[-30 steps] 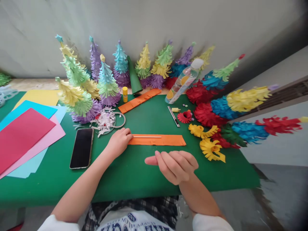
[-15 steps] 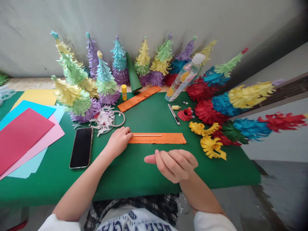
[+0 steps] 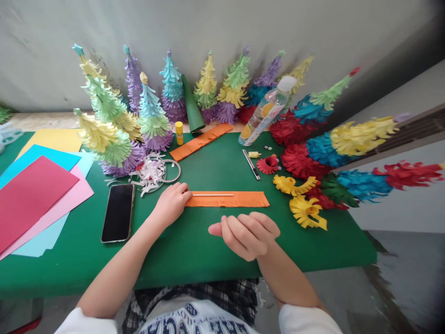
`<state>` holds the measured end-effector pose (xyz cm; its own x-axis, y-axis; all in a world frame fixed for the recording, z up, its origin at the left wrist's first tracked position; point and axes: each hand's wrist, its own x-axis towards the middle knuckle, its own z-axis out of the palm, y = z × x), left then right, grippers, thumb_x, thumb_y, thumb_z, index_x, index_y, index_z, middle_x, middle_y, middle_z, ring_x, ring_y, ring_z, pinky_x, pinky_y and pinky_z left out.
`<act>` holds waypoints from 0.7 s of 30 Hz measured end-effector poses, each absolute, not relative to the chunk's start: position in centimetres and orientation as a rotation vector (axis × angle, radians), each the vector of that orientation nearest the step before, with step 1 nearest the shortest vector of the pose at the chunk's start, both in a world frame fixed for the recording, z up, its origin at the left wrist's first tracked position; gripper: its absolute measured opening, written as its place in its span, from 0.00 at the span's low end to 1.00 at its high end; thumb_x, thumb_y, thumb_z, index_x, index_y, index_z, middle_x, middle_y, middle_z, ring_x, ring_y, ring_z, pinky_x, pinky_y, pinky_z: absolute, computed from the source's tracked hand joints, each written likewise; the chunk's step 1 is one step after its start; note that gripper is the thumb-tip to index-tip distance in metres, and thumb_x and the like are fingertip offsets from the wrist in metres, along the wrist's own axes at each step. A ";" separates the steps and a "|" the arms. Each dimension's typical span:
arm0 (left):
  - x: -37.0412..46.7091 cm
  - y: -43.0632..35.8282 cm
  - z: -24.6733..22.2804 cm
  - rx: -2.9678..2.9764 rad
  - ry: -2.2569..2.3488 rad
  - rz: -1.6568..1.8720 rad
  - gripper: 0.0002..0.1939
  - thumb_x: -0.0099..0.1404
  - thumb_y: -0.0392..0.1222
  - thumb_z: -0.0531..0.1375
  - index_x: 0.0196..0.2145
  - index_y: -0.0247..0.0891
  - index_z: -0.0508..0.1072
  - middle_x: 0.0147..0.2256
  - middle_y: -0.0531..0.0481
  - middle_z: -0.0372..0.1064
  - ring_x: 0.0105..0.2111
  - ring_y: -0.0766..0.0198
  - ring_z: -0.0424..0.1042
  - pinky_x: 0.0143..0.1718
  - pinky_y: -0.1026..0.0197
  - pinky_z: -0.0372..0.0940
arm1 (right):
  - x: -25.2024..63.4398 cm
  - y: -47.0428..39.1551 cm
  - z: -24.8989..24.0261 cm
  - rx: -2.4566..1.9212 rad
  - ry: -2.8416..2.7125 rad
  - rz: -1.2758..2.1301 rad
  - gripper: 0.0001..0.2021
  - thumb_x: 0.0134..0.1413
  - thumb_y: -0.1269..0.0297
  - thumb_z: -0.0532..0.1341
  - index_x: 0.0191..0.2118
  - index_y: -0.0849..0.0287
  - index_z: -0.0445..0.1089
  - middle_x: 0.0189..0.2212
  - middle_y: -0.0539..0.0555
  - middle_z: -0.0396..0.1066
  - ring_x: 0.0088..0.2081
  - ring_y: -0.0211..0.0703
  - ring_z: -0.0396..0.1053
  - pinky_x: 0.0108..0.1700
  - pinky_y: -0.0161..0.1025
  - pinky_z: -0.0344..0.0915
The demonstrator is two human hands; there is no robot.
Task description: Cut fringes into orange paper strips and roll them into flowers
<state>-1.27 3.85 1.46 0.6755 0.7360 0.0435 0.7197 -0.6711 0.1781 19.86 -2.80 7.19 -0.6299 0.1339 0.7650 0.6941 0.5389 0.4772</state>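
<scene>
My left hand [image 3: 174,202] pinches the left end of a fringed orange paper strip [image 3: 245,199] lying flat on the green table. A thin pale strip [image 3: 212,195] runs from those fingers along the upper part of the orange paper; whether it is tape or a stick I cannot tell. Just below the paper, apart from it, my right hand [image 3: 248,234] hovers with fingers curled in and thumb pointing left. Whatever those fingers may hold is hidden. Farther back lies a second orange paper strip [image 3: 200,142], beside a yellow glue stick [image 3: 179,133].
Paper trees [image 3: 153,116] line the back and right. A bottle [image 3: 262,113], utility knife [image 3: 251,164] and curled yellow paper pieces [image 3: 308,212] are to the right. Leftward are a phone [image 3: 118,213], tape roll [image 3: 172,171], white paper scraps [image 3: 148,174] and coloured sheets [image 3: 38,195].
My right hand has shifted slightly up and to the left. The left hand and the orange paper strip have stayed put.
</scene>
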 end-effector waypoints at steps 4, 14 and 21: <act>-1.3 3.9 1.4 2.731 1.195 0.173 0.11 0.66 0.29 0.52 0.36 0.37 0.74 0.38 0.46 0.67 0.37 0.59 0.65 0.38 0.58 0.62 | 19.5 -2.5 7.0 -0.670 -2.098 -0.999 0.15 0.56 0.57 0.63 0.22 0.57 0.67 0.20 0.46 0.66 0.23 0.32 0.60 0.28 0.36 0.55; -1.4 3.9 1.4 2.684 1.186 0.206 0.12 0.66 0.30 0.52 0.37 0.38 0.74 0.37 0.45 0.66 0.37 0.60 0.65 0.39 0.58 0.63 | 20.0 0.9 4.4 -1.156 -2.444 -0.362 0.11 0.63 0.73 0.53 0.47 0.60 0.69 0.33 0.55 0.73 0.33 0.42 0.65 0.36 0.40 0.58; -1.6 4.1 1.1 2.553 1.199 0.294 0.14 0.66 0.30 0.52 0.38 0.40 0.76 0.37 0.47 0.67 0.38 0.61 0.65 0.40 0.59 0.63 | 21.0 2.2 2.3 -1.477 -2.527 0.238 0.06 0.61 0.68 0.57 0.36 0.58 0.72 0.37 0.55 0.70 0.37 0.43 0.66 0.39 0.39 0.61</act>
